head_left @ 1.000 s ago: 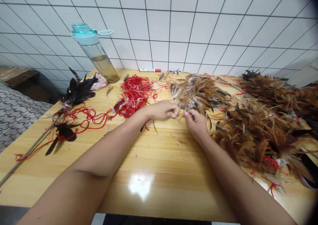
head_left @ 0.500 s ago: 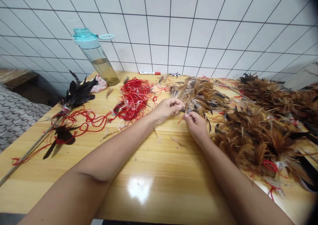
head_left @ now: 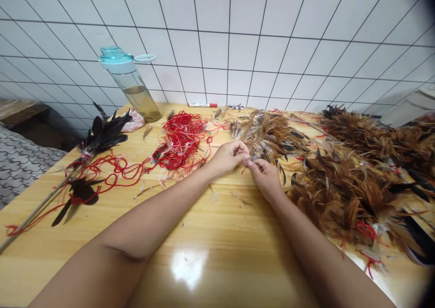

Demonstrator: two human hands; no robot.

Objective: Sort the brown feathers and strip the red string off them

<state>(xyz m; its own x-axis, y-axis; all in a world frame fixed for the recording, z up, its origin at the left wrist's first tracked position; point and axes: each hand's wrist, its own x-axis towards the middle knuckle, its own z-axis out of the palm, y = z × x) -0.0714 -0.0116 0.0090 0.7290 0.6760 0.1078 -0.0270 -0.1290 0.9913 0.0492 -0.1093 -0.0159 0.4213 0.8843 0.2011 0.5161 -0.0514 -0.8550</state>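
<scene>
From here the left hand [head_left: 230, 158] is pinched closed, can't tell on what; right hand [head_left: 268, 178] meets it, pinching a red string scrap [head_left: 244, 170]; brown feathers [head_left: 268, 133] lie just beyond.

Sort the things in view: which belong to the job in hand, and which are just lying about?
Likely part of the job:
brown feathers just beyond the left hand and right hand
tangled red string
stick with black feathers

Apparently just lying about:
water bottle
marker
</scene>
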